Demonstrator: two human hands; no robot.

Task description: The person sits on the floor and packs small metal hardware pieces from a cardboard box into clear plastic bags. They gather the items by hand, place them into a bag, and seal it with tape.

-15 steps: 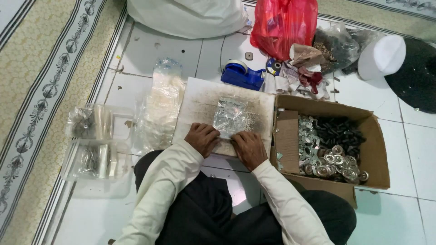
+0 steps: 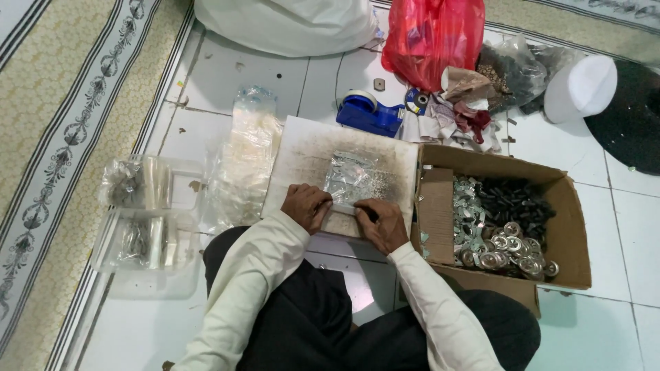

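A small clear plastic bag of shiny metal bits lies on a white board on the tiled floor. My left hand and my right hand both pinch the bag's near edge, fingers curled on the plastic. Both arms wear cream sleeves. The bag's near rim is hidden under my fingers.
A cardboard box of metal rings and dark parts stands right of the board. A blue tape dispenser, a red plastic bag and a white sack lie beyond. Clear bags and plastic trays sit left, by a patterned carpet.
Both hands stay at the bag's near edge. The right hand has shifted slightly toward me; the bag and board have not moved.
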